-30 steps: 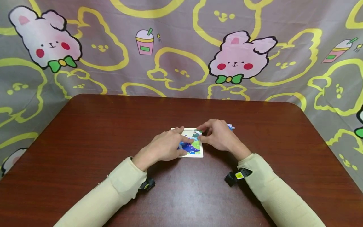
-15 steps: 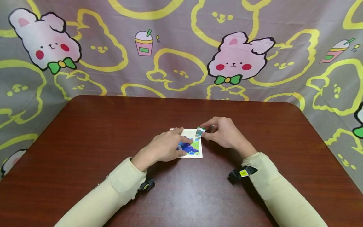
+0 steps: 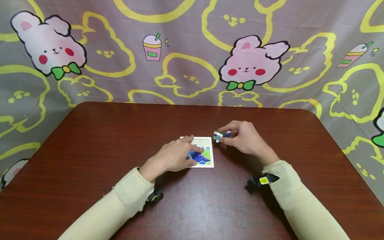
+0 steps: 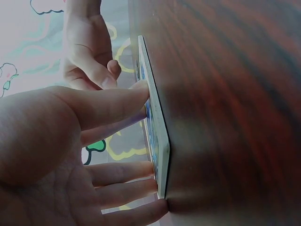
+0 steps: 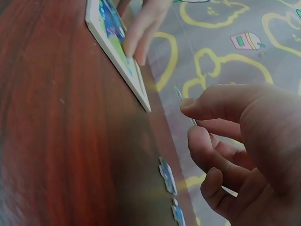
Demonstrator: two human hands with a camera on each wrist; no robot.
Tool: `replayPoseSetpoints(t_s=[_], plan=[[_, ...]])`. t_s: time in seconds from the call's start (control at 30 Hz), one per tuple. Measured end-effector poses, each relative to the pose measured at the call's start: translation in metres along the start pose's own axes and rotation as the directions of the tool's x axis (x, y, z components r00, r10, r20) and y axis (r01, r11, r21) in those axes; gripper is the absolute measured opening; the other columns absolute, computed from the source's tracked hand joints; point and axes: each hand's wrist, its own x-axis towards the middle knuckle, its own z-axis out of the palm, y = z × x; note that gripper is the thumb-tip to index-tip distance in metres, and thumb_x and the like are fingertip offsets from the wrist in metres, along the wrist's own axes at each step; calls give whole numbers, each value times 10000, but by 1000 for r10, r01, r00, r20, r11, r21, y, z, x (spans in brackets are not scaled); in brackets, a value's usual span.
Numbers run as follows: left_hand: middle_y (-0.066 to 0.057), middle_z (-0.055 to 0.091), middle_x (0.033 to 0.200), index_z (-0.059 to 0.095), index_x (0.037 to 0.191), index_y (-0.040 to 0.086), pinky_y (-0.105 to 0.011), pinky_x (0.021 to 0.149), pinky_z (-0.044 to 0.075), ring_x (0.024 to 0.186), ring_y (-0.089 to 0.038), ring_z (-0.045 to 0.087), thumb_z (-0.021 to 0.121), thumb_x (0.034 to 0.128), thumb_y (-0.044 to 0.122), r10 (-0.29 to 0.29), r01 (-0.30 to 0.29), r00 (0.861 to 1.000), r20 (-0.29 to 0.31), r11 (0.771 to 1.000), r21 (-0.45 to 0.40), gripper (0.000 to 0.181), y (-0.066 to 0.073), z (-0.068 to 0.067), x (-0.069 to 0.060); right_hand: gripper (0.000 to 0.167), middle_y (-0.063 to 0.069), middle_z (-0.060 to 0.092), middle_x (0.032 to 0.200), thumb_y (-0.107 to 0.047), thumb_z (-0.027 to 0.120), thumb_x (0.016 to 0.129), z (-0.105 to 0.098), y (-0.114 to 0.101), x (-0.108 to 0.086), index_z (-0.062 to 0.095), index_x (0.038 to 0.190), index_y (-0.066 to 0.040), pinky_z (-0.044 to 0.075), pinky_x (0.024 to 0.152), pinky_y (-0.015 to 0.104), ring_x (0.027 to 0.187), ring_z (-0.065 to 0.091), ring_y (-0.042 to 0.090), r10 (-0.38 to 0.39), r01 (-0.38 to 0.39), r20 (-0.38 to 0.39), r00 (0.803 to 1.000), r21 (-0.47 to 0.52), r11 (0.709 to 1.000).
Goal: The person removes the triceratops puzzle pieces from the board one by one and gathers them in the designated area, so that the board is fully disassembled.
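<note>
A white-rimmed jigsaw puzzle board (image 3: 212, 156) lies flat on the table, with blue and green pieces filling its near part and a pale bare area along its far side. Fingers spread, the left hand (image 3: 177, 154) rests on the board's left part and hides it; in the left wrist view its thumb and fingertips touch the board. Just beyond the board's far right corner, the right hand (image 3: 246, 137) pinches a green and white puzzle piece (image 3: 218, 135) between thumb and fingers. Seen from the right wrist, this piece (image 5: 178, 92) is edge-on, above the table.
Two loose blue puzzle pieces (image 5: 167, 176) lie on the table below the right hand; one blue piece (image 3: 228, 134) shows past its fingers in the head view. The brown table (image 3: 192, 206) ends at a patterned cloth (image 3: 186, 43) behind.
The right hand has lifted the green and white piece off the board's far right corner and carried it to the right, turning it. The left hand has stayed on the board.
</note>
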Motion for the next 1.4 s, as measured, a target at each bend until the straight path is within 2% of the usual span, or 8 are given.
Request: replayPoseSetpoints(t_s=[0.13,0.3,0.53,0.77,1.03,1.4], plan=[[-151,359,1725,649,1461,382,-649,1153,452,1585,-391,380,787,964,343,6,-6,1000,-2,1000,-6,517,0,0,-1,309,53,754,1037,-178,860,901,-7,5,0,811,1205,-154,499,622,297,743,638,205,-4,4,-22,1000,-9,1000],[-152,364,1722,654,1457,377,-647,1155,450,1585,-385,383,789,964,334,12,-12,1000,-10,1000,-4,513,0,0,-2,319,44,756,1134,-190,853,909,-15,11,-1,805,1223,-167,503,669,313,798,654,226,19,-20,-29,999,-24,1000],[-157,369,1718,659,1454,365,-647,1155,451,1583,-387,387,795,959,328,17,-17,1000,-19,1000,-3,515,0,1,-2,325,44,762,1173,-232,849,918,-29,23,-4,803,1235,-176,502,729,330,880,688,241,37,-38,-52,998,-27,999],[-152,365,1721,660,1450,376,-635,1144,468,1579,-381,395,792,962,329,13,-13,1000,-19,1000,3,507,0,0,-2,372,94,763,1236,-277,849,924,-45,38,-10,786,1270,-155,555,743,275,869,745,214,90,-90,-51,995,5,996],[-153,360,1723,653,1455,382,-633,1165,448,1588,-376,381,782,969,331,12,-12,1000,-14,1000,8,506,0,0,-2,377,127,782,1187,-262,848,923,-63,62,-20,779,1270,-131,550,704,264,802,716,166,134,-136,-52,990,-17,991],[-154,368,1720,652,1457,378,-643,1132,476,1580,-383,394,789,962,336,11,-11,1000,-16,1000,10,515,0,0,-2,378,88,806,1097,-278,859,910,-76,84,-25,787,1251,-132,525,750,258,826,726,137,194,-193,14,981,-64,979]])
